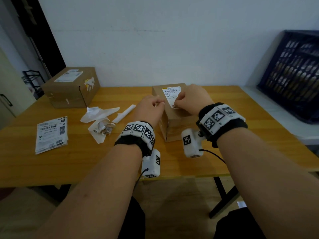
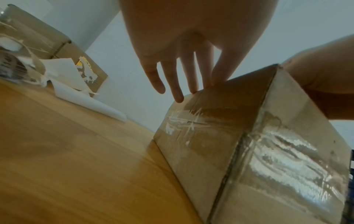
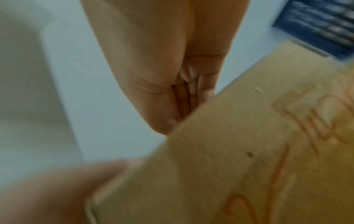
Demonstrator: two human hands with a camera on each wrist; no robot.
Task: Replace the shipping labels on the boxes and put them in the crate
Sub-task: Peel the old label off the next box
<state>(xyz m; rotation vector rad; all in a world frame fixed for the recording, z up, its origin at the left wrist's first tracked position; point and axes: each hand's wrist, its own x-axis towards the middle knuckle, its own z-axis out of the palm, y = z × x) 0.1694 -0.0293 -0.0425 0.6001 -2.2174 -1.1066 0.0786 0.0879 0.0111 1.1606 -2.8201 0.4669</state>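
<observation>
A small cardboard box (image 1: 174, 121) stands mid-table with a white shipping label (image 1: 171, 94) on its top. My left hand (image 1: 158, 105) is at the top's left edge. In the left wrist view its fingers (image 2: 178, 84) are fairly straight, their tips touching the upper edge of the taped box (image 2: 239, 144). My right hand (image 1: 178, 102) lies on the box top, fingers curled, thumb and forefinger pinching the label's near edge. The right wrist view is blurred: curled fingers (image 3: 189, 91) above the box (image 3: 239, 151). The dark blue crate (image 1: 293, 75) stands on a ledge at the right.
A larger cardboard box (image 1: 72, 87) with a label sits at the back left of the wooden table (image 1: 69, 166). A stack of printed labels (image 1: 51, 133) lies at the left. Torn label scraps and backing paper (image 1: 101, 119) lie between them and the small box.
</observation>
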